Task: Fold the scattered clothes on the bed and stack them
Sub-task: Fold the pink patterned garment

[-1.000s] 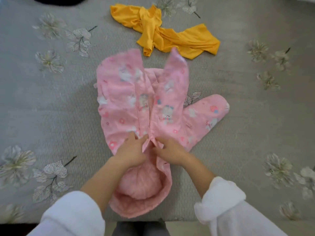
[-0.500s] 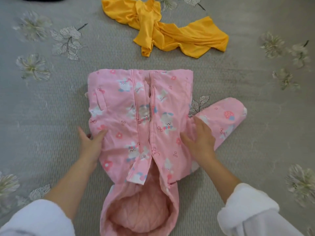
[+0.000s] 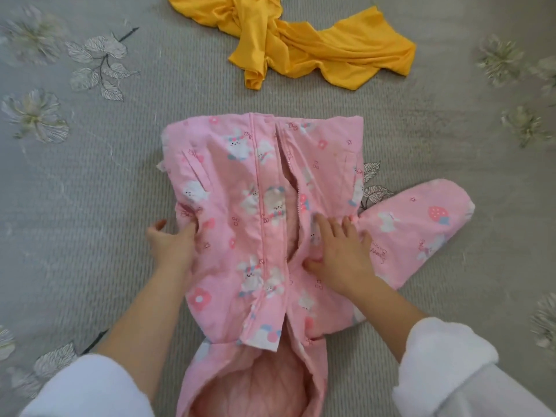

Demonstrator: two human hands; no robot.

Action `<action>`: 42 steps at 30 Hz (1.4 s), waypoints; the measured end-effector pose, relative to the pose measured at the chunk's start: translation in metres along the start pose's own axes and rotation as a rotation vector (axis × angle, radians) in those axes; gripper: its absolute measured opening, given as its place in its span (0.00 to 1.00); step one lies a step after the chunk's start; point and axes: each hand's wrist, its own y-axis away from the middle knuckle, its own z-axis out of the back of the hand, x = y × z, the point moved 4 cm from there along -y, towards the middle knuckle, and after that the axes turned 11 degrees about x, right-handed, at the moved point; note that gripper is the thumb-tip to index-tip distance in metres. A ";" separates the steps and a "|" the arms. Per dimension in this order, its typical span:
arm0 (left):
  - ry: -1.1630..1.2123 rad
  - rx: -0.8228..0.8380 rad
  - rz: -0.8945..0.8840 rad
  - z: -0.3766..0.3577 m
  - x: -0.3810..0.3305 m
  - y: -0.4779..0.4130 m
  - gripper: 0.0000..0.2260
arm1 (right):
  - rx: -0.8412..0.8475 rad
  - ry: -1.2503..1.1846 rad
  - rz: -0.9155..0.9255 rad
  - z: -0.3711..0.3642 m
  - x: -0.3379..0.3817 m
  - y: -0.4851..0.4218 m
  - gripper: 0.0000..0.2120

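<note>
1. Since half a second ago, the left hand has pushed further in at the left edge of the pink jacket. The right hand has stayed on the right front panel.
2. Most of the left fingers curl into the jacket's edge and grip it, with their tips hidden in the cloth. The right fingers lie straight and spread, grasping nothing and pressing the panel flat.
3. The jacket lies front up in the middle of the bed, with its hem away from the person. Its zip gapes and lining shows through.
4. This looks like squaring the body before any fold. The right palm should probably stay put as an anchor while the left hand draws its edge taut. The padded cloth will likely spring back, so it is best smoothed from the zip outward, with the gap closed first.
5. The loose sleeve sticks out on the person's right and rests on the bed. It probably folds across the front along the side seam. The hood, lying open nearest the person, would fold up after that.
6. The yellow garment lies crumpled beyond the hem, well apart from the jacket and not yet folded. No stack is in view.
</note>
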 end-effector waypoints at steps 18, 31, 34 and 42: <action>-1.012 0.072 -0.557 -0.001 0.016 0.045 0.31 | -0.232 0.011 0.180 -0.024 0.028 0.002 0.33; -1.509 0.219 -0.613 -0.035 0.081 0.022 0.32 | -0.011 0.167 0.203 -0.050 0.032 -0.007 0.31; -1.483 0.292 -0.526 -0.031 0.071 0.031 0.33 | -0.068 0.086 0.271 -0.041 0.036 0.008 0.25; -1.303 0.363 -0.908 0.075 0.102 0.089 0.32 | -0.363 0.043 0.465 -0.096 -0.020 0.136 0.41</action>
